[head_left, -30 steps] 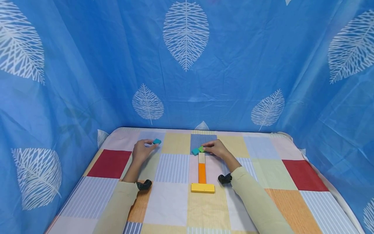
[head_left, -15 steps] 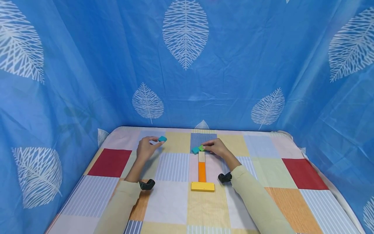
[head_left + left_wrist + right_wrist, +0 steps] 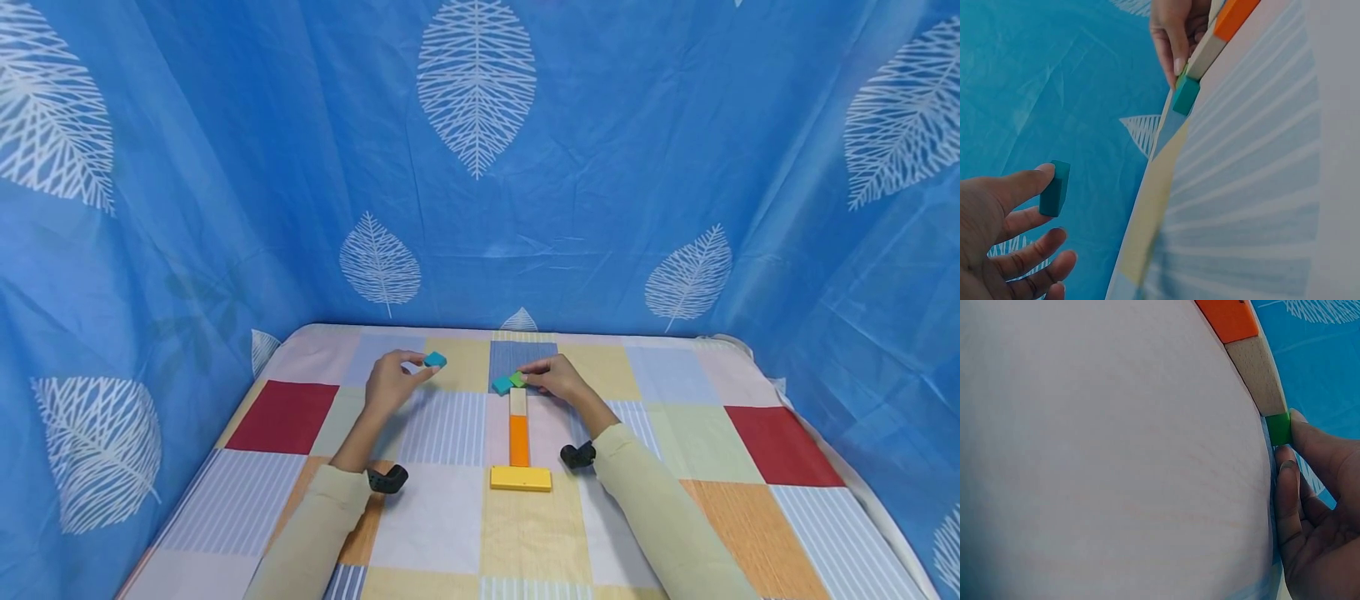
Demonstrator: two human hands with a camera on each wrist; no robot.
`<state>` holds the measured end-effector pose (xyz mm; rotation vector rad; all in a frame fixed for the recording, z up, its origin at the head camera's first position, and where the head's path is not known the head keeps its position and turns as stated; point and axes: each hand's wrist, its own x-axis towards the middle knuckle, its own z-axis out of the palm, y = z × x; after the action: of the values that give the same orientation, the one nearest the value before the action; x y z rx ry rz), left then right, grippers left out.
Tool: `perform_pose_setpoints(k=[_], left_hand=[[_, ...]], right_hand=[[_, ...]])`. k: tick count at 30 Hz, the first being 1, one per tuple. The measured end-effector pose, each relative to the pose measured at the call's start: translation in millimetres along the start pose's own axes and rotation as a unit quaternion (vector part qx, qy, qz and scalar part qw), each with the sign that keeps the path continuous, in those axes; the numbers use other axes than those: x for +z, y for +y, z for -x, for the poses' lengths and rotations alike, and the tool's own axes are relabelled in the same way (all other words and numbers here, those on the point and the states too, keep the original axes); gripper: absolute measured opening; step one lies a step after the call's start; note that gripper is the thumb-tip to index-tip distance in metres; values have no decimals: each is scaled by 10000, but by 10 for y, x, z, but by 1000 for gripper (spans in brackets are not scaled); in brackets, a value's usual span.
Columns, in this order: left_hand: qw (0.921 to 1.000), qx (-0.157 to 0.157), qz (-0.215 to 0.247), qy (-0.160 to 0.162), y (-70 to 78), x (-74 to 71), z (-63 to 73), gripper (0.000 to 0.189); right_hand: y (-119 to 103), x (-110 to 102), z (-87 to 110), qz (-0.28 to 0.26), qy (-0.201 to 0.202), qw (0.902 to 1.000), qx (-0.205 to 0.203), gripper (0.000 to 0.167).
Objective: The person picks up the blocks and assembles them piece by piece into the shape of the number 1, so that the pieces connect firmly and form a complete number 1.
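Note:
My left hand (image 3: 388,383) pinches a teal block (image 3: 435,359) between thumb and fingertips, raised above the cloth; the left wrist view shows this teal block (image 3: 1055,189) against the blue curtain. With thumb and fingers my right hand (image 3: 557,379) pinches a small green block (image 3: 517,379) at the far end of a row. Another teal block (image 3: 501,386) lies at the green block's left side. Nearer me, in line, come a plain wooden block (image 3: 518,402), an orange block (image 3: 519,440) and a yellow block (image 3: 521,478) set crosswise. In the right wrist view the green block (image 3: 1279,429) meets the wooden one.
A patchwork cloth (image 3: 427,521) covers the table. Blue curtains with white leaf prints (image 3: 480,250) stand behind it and on both sides. A black device (image 3: 387,479) sits at my left wrist, and a similar one (image 3: 577,457) at my right.
My left hand has carried its teal block to the right, towards the row. My right hand stays at the green block, and the laid blocks look unmoved.

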<state>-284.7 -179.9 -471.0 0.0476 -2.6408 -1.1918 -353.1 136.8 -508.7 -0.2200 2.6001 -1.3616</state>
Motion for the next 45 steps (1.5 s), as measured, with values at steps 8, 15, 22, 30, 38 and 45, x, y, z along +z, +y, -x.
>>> perform_pose_setpoints(k=[8, 15, 22, 30, 38, 45], left_hand=[[9998, 168, -51, -90, 87, 48, 42, 39], [9990, 399, -110, -173, 108, 109, 85, 39], [9988, 445, -63, -209, 133, 177, 124, 36], [9985, 462, -156, -253, 170, 236, 157, 37], [9979, 485, -273, -320, 169, 307, 182, 35], [9974, 493, -381, -374, 203, 378, 191, 34]], right_hand=[[-21, -11, -5, -26, -10, 10000, 30, 26], [-8, -7, 11, -28, -57, 10000, 45, 26], [-10, -12, 14, -68, -77, 9999, -30, 26], [-9, -4, 17, -52, -68, 10000, -52, 25], [13, 5, 9, -16, -97, 10000, -7, 25], [-4, -1, -1, -102, -43, 9999, -9, 25]])
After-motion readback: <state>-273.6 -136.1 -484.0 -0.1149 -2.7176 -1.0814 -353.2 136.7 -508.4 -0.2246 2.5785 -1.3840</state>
